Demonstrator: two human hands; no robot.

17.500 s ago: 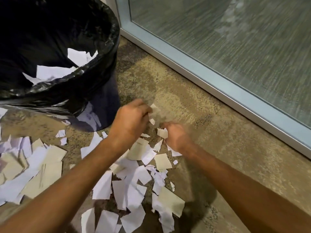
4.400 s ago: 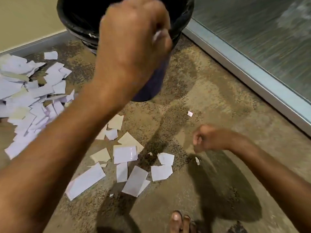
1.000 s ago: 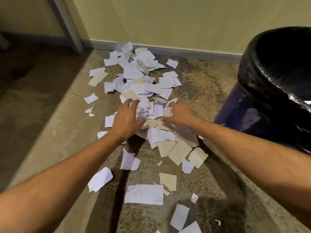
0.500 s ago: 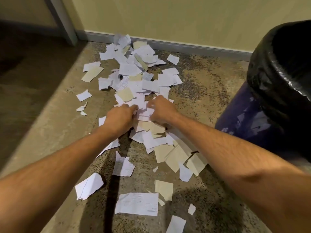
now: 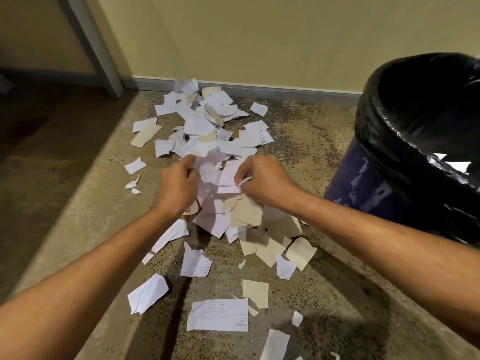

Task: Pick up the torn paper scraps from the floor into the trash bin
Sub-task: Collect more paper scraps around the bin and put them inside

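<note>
A bunch of white and tan paper scraps (image 5: 220,193) hangs just above the floor between my two hands. My left hand (image 5: 178,187) grips its left side with curled fingers. My right hand (image 5: 262,179) pinches its right side, a white strip sticking out between the fingers. More torn scraps (image 5: 207,120) lie strewn on the floor from the wall toward me. The trash bin (image 5: 363,183), dark blue with a black liner (image 5: 405,120), stands at the right, a few white scraps showing inside it.
A yellow wall with a grey baseboard (image 5: 285,93) runs across the back. A grey post (image 5: 91,45) leans at the upper left. Loose pieces such as a lined slip (image 5: 218,314) lie near me on the speckled floor.
Both hands have closed on a bunch of scraps from the pile and lifted it off the floor toward me. The view has tilted up a little.
</note>
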